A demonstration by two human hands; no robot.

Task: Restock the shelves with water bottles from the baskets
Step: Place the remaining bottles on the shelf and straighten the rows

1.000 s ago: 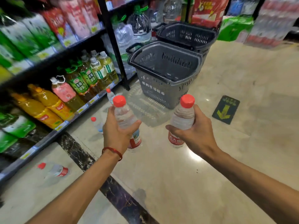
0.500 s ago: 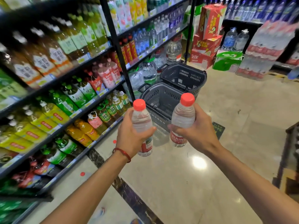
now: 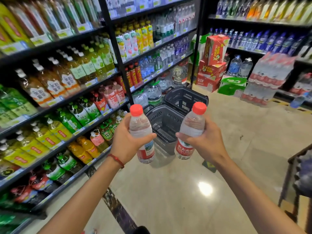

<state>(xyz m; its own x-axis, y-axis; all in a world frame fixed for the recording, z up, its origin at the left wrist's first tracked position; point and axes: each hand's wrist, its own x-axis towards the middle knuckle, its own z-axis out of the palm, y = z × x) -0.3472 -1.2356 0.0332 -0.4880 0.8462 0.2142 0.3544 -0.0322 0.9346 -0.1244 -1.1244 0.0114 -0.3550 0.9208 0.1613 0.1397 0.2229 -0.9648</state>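
Before basket [image 3: 168, 122], red-capped bottle [image 3: 192, 125], Nongfu Spring label [image 3: 184, 147]

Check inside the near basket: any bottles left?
None visible: the near basket shows bare mesh walls and floor. The left bottle and left hand cover its left side, the right bottle its right corner.

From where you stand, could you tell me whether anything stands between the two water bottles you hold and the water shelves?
Only the near basket and far basket, on the floor before the water shelves, stand in the walking path. At hand height nothing visible blocks the left bottle or right bottle.
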